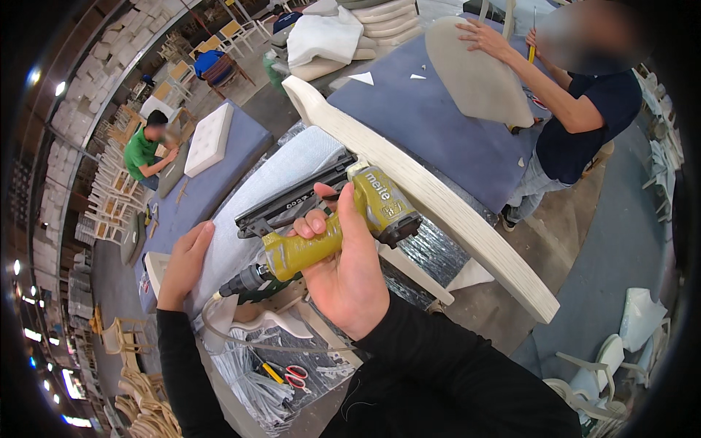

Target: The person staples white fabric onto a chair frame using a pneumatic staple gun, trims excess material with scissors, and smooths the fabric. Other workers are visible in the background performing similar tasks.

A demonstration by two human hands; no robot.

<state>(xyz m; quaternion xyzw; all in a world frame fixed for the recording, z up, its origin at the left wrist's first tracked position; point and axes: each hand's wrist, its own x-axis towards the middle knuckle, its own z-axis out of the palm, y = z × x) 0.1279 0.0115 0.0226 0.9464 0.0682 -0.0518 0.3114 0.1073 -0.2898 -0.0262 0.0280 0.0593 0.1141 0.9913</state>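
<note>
Around the person lies a workshop floor [591,233], with stacked chair frames [113,182] at the left. A blue-covered counter [394,98] stands ahead; at its right edge a co-worker [588,117] steadies a grey padded panel [473,73]. On another blue counter [208,191], at the left, a white tufted cushion [209,139] lies toward the far end, and a second co-worker [146,150] in green sits at the left edge. A long, curved cream wooden frame [453,215] crosses before the person, with pale woven fabric [296,164] beside it. An olive-yellow nail gun [303,248] blocks the view of part of both, held up above a film-covered counter [328,376]. The right hand [347,274] has its fingers wrapped around the handle, thumb upright. The left hand [188,264] rests at the fabric's left border, fingers together and extended; whether they pinch anything cannot be told. Near the film-covered counter's near edge lie white strips [255,394] and red-handled scissors [296,376].
</note>
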